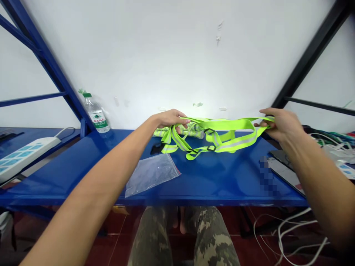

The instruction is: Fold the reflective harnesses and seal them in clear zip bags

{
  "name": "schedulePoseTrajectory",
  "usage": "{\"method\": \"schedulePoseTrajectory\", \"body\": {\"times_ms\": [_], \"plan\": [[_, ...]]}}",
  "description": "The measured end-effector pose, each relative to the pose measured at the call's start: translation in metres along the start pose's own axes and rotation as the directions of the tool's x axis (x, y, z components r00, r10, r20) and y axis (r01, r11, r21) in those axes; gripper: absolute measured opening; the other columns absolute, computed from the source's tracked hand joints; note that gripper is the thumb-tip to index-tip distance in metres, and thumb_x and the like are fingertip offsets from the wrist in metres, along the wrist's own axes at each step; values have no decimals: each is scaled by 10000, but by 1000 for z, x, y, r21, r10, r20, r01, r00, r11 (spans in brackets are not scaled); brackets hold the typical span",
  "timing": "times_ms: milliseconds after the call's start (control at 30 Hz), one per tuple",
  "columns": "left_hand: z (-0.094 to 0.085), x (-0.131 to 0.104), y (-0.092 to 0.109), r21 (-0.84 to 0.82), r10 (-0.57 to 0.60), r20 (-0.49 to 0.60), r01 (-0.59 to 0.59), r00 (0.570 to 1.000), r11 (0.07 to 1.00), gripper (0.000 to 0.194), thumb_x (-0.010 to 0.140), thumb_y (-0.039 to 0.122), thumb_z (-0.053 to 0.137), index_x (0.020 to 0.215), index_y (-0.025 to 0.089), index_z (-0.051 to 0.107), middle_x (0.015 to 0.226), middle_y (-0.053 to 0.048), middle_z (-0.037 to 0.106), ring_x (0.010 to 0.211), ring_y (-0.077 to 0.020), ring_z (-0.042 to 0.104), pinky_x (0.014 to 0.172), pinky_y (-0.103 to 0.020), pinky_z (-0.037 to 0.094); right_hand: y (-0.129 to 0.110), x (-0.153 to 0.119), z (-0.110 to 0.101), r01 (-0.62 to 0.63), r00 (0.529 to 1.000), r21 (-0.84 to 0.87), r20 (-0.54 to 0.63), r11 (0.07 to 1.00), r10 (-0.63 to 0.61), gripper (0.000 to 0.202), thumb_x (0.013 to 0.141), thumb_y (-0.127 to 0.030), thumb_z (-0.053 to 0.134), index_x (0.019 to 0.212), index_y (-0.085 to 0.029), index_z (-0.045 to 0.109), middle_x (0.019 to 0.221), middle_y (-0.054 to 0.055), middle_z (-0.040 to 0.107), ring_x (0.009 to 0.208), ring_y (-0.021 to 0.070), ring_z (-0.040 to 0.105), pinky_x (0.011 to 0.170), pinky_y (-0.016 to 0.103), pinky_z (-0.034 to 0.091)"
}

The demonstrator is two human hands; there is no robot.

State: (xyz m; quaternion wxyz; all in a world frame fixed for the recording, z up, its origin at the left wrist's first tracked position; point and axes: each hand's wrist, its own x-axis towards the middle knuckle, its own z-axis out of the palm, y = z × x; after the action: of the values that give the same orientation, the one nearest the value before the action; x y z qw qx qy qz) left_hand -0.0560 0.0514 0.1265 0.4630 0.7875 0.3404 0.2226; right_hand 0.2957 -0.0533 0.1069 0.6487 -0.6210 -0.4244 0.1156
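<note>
A neon yellow-green reflective safety vest made of straps (pixel 235 143) is stretched between my two hands, just above the blue table. My left hand (pixel 172 120) is closed on its left end, thumb and fingers pinching the bands. At the other end, my right hand (pixel 280 123) grips the straps between thumb and fingers. Black buckles and a grey reflective stripe show along the bands. A black clip (pixel 157 148) hangs at the lower left of the vest. Behind my left hand lies more yellow-green material in clear plastic (pixel 198 132), partly hidden.
A clear zip bag (pixel 152 173) lies flat on the blue table (pixel 210 184). A water bottle (pixel 97 114) stands at the back left. At the far left is a white power strip (pixel 27 153). A phone-like flat device (pixel 285 173) and cables (pixel 330 140) are at the right.
</note>
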Motion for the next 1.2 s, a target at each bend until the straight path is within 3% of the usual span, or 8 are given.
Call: {"method": "schedulePoseTrajectory", "body": {"times_ms": [200,300,400,600,800,1000,1100,1200], "plan": [[32,12,-1,15,29,-128,-27,991,1000,372,873,483,566,709,170,684,699,-77,647,536,-150,545,539,-278,407,-13,-25,44,225,973,-446,142,866,-180,108,703,-224,651,792,-167,673,731,83,651,779,252,633,862,500,501],[53,23,6,-131,49,-234,-82,971,988,280,862,390,530,737,171,652,714,-73,631,588,-158,534,552,-280,414,-18,-44,79,196,755,-24,641,980,-136,356,660,-245,756,997,-171,672,949,101,713,923,250,666,873,452,542],[53,32,15,-333,42,-321,-154,946,930,180,800,327,563,802,161,635,761,-65,628,645,-162,568,584,-285,454,-19,-47,101,57,634,67,768,996,-88,382,626,-205,787,981,-178,649,920,76,719,830,224,677,813,432,572],[16,30,15,-156,82,-561,-202,824,967,285,619,189,725,894,151,661,676,-12,570,554,-102,484,538,-239,376,-31,-7,92,127,884,95,441,987,-156,175,664,-109,684,659,-181,525,628,-13,601,550,122,559,626,343,561],[2,14,17,223,241,-343,-171,908,960,468,527,295,874,922,131,684,650,8,529,679,-162,535,672,-283,410,-71,16,77,173,969,61,168,983,-181,214,750,-137,655,676,-177,459,502,-57,443,502,97,533,628,335,519],[-36,6,13,483,274,-742,204,613,852,405,795,504,627,983,145,650,973,-91,650,952,-259,555,793,-370,395,-72,47,47,503,821,-412,-48,760,-569,206,648,-22,683,801,-122,587,715,14,574,695,116,543,706,327,467],[-60,-2,1,437,247,-844,341,477,832,672,805,708,482,1132,139,625,1148,-127,640,1051,-283,525,776,-406,359,-56,72,35,318,912,-346,-144,883,-384,347,742,-39,655,1075,-83,568,866,81,618,732,125,571,645,312,447],[-81,-7,-13,499,246,-783,341,572,797,927,842,777,163,1276,46,534,1121,-165,631,1118,-311,491,774,-455,323,-44,97,30,153,945,-205,-256,967,-204,329,898,-102,537,1215,-61,460,960,133,617,731,116,591,613,305,436]]}}
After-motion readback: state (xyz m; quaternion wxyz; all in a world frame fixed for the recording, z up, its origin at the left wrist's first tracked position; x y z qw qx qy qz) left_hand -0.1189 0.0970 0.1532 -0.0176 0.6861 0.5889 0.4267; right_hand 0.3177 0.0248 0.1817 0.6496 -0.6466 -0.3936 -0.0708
